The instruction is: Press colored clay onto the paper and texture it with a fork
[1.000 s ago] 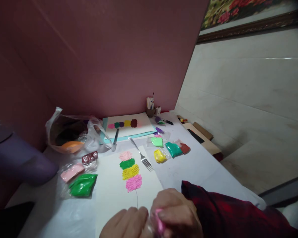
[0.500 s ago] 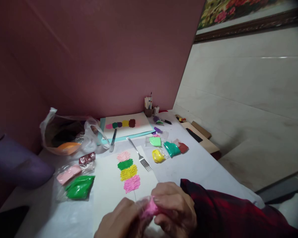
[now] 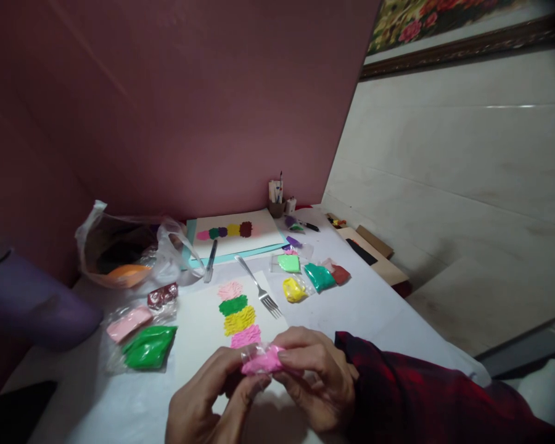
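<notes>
Between my two hands is a clear plastic packet of pink modelling clay [image 3: 263,361], raised over the lower part of a white paper sheet [image 3: 198,327]. My left hand [image 3: 213,394] pinches the packet's left end between thumb and fingers. On the other end, my right hand [image 3: 317,376] grips with thumb and fingertips; its sleeve is red and dark plaid. Textured clay patches in light pink [image 3: 230,290], green [image 3: 234,305], yellow [image 3: 239,320] and pink [image 3: 246,335] run down the sheet. Part of the lowest patch is hidden behind my hands. A fork [image 3: 261,290] lies across the sheet's upper right edge.
Green [image 3: 150,347], light pink [image 3: 129,324] and maroon [image 3: 162,296] clay packets lie left; yellow [image 3: 295,290], teal [image 3: 319,277] and light green [image 3: 289,264] ones right. A plastic bag [image 3: 166,246], a pen [image 3: 211,261], a second clay picture [image 3: 263,225] and a brush cup [image 3: 277,207] stand farther back.
Both hands have risen with the pink clay packet, which now shows more fully between them. They now cover part of the lowest pink patch. The view has shifted slightly.
</notes>
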### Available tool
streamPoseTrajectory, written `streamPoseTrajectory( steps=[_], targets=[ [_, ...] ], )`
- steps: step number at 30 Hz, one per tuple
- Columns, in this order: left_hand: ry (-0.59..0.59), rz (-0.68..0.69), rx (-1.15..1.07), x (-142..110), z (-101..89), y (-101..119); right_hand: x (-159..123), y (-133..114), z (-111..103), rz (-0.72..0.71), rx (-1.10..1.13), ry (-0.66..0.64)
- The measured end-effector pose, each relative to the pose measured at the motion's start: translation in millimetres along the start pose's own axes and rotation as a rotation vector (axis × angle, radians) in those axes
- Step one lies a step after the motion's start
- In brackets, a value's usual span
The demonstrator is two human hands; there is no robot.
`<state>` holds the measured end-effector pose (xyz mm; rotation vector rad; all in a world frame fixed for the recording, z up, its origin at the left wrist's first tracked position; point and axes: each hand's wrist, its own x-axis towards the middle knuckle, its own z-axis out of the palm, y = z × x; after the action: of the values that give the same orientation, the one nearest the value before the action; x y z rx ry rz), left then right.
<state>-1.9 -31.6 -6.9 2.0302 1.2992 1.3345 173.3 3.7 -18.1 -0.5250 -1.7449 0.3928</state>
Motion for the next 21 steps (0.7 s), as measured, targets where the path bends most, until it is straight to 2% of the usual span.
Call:
streamPoseTrajectory(
  steps=[3, 6, 12, 14, 17, 21],
  targets=[
    [-0.025, 0.116, 0.21, 0.3, -1.8, -4.5, 0.1, 0.4, -0.1, 0.069, 0.056, -0.01],
    [0.005, 0.212, 0.294, -0.3, 2.4, -9.6, -0.2, 2.8, 0.4, 0.151, 0.137, -0.003],
    [-0.07, 0.201, 0.338, 2.5, 10.9, -16.9, 2.5, 9.0, 1.1, 0.131, 0.231, -0.083],
    [-0.047, 0.229, 0.412, 3.2, 10.9, -16.3, 4.2, 10.1, 0.9, 0.121, 0.223, -0.099],
    [0.019, 0.354, 0.546, 0.7, 8.4, -13.5, 5.9, 11.2, 0.1, 0.114, 0.204, -0.123],
    [0.099, 0.553, 0.65, -8.4, 5.3, -10.2, 6.3, 15.8, 1.2, 0.286, 0.316, -0.133]
  ],
)
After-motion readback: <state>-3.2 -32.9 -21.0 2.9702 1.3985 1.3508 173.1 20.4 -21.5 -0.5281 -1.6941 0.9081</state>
